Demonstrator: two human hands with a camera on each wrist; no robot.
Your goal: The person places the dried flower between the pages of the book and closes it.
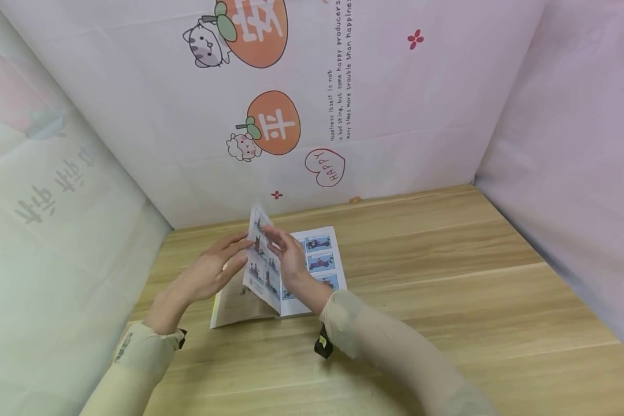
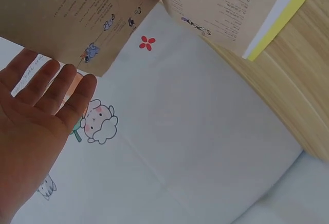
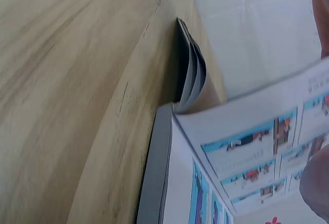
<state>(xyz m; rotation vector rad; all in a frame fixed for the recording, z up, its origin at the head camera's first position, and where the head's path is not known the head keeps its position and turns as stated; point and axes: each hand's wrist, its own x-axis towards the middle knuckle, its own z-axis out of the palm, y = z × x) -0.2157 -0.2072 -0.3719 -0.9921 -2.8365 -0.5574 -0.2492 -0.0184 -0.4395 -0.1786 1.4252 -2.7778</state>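
An open comic book (image 1: 319, 254) lies on the wooden table, its right-hand page showing rows of coloured panels. One leaf (image 1: 262, 266) stands raised between the two hands. My left hand (image 1: 208, 274) is on the leaf's left side, fingers extended, fingertips right at the page edge. In the left wrist view, a brown text page (image 2: 72, 18) rises just beyond those fingers. My right hand (image 1: 291, 260) is on the panelled side of the leaf, fingers loosely extended over the page. The right wrist view shows only parts of its fingers (image 3: 316, 183), beside the lifted leaf.
The wooden table (image 1: 447, 277) extends to the right of the book. A white printed cloth (image 1: 395, 115) hangs as a wall behind it, and cloth walls stand at left and right. A black wrist strap (image 1: 323, 344) hangs by the right sleeve.
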